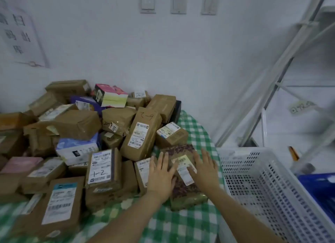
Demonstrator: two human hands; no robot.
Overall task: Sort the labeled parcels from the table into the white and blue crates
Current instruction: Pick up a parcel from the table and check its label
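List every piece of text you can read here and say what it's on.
"1-2": handwritten on the label of the front brown parcel.
"2-9": handwritten on the tall brown parcel; it is rotated, so this reading is uncertain.
"扫码出库": on the wall poster; blurred, a likely reading.
The printed shipping labels and the shelf tag are too blurred to read.

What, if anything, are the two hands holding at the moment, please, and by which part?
Nothing is gripped: left hand and right hand rest flat-fingered on top of the brown maroon-patterned parcel.
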